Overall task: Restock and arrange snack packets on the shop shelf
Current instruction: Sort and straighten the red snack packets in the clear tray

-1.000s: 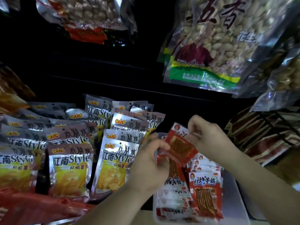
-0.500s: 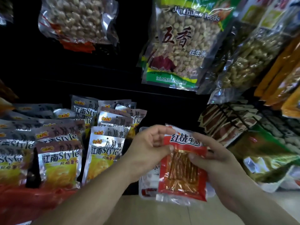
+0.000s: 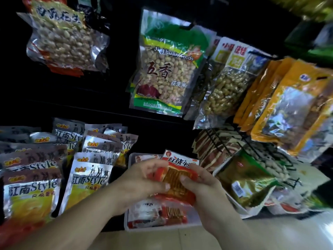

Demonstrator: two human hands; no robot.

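Note:
Both hands hold a red snack packet with a clear window showing brown strips, just above a white tray of more red packets. My left hand grips the packet's left side, thumb on the front. My right hand grips its right side, thumb pressing the window. The packet stands nearly upright, its white top label facing me.
Silver and yellow chip bags lie in rows to the left. Peanut bags hang above on the dark shelf. Orange pouches and a wire rack crowd the right, with green packets below. Pale floor lies beneath.
The view tilted up and right, revealing more hanging bags. The red packet stays between both hands, which have closed in tighter on it over the tray.

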